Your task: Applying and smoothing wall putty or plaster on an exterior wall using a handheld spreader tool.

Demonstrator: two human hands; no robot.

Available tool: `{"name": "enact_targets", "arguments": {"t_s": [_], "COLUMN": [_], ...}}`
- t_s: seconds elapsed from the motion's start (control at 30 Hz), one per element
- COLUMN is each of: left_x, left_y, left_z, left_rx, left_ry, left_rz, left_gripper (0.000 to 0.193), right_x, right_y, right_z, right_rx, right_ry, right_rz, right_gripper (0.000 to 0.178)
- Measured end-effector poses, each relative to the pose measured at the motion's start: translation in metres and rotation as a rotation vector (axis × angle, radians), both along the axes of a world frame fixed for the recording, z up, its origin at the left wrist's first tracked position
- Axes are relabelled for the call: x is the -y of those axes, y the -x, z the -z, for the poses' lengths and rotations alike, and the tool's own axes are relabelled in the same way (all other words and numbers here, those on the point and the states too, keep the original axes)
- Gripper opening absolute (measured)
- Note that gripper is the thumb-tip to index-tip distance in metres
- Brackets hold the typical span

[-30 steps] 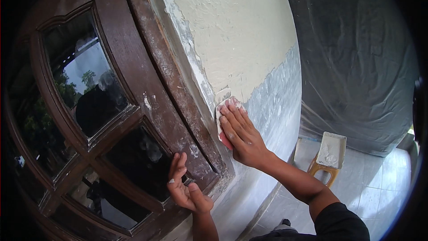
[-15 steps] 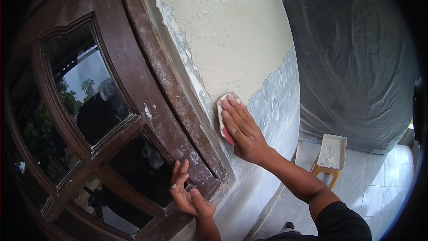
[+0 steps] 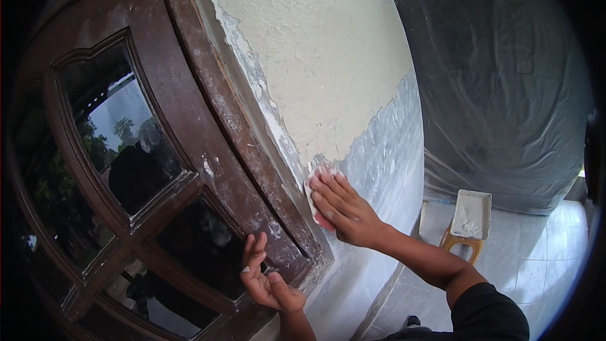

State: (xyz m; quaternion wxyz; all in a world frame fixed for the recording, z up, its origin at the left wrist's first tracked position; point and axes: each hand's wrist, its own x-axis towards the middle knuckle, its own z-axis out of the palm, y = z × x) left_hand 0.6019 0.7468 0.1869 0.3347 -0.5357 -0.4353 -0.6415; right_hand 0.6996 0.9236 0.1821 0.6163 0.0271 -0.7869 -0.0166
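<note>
My right hand presses a flat putty spreader against the wall, fingers laid over its face. The spreader is reddish and smeared with white; most of it is hidden under the fingers. Just above it lies a broad patch of cream putty with a ragged lower edge on the grey-and-white wall. To the left, my left hand is held by the lower part of the brown wooden door, its fingers loosely bent and apart, with nothing in it. White specks mark its fingers.
A rectangular tray of white putty rests on a yellow-brown stool at the lower right, on a tiled floor. Behind it, dark plastic sheeting covers something large. Dark glass panes fill the door.
My right hand has slid the spreader down the wall, and the putty now reaches slightly lower. My left hand has barely moved.
</note>
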Motion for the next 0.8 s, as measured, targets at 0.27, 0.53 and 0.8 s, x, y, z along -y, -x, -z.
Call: {"name": "enact_targets", "arguments": {"t_s": [0.27, 0.53, 0.8], "left_x": [0.005, 0.005, 0.003], "left_y": [-0.003, -0.003, 0.000], "left_z": [0.001, 0.003, 0.003], "left_rx": [-0.011, 0.037, 0.005], "left_ry": [0.022, -0.020, 0.003], "left_rz": [0.016, 0.055, 0.056], "left_gripper": [0.033, 0.033, 0.035], "right_x": [-0.003, -0.001, 0.003], "right_y": [0.002, -0.001, 0.001], "right_z": [-0.015, -0.025, -0.013], "right_rx": [-0.062, -0.114, -0.092], "right_ry": [0.053, 0.018, 0.019], "right_rz": [-0.023, -0.005, -0.033], "right_gripper": [0.065, 0.060, 0.061]}}
